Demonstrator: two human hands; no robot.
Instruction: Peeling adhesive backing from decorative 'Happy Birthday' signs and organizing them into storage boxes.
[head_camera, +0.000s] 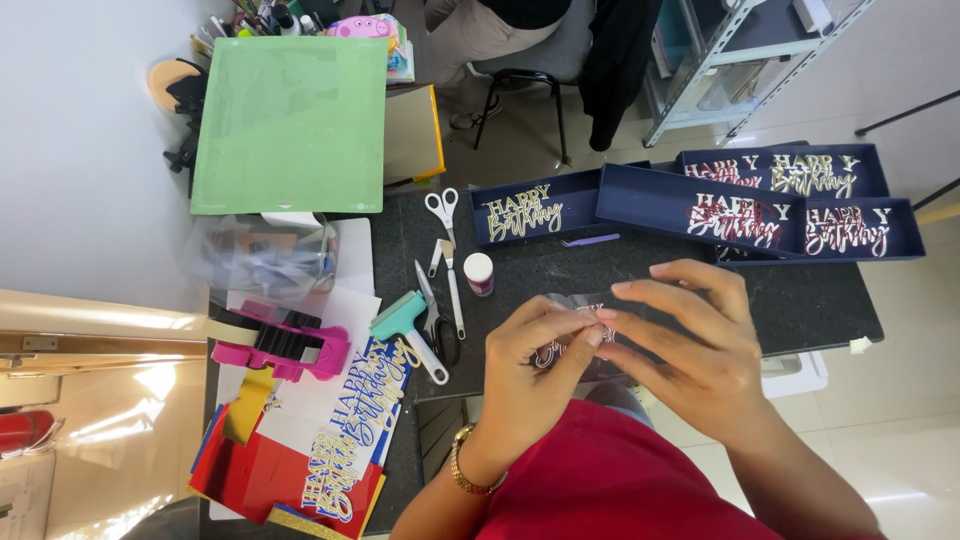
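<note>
My left hand (530, 365) and my right hand (690, 345) meet over the front edge of a dark table (800, 300). Together they pinch a small clear plastic sleeve with a cut-out paper lettering piece (572, 340) inside it. The left fingers curl around its near side, and a gold bracelet sits on that wrist. The right fingers are spread, with the fingertips touching the sleeve's top edge. Much of the piece is hidden behind the fingers.
Dark blue trays (740, 205) with cut-out lettering sit at the back right. White-handled scissors (442, 208), tweezers (450, 285), a small jar (479, 273) and a teal scraper (408, 330) lie left of my hands. A pink tape dispenser (285, 345), printed sheets (345, 440) and a green cutting mat (290, 120) are further left.
</note>
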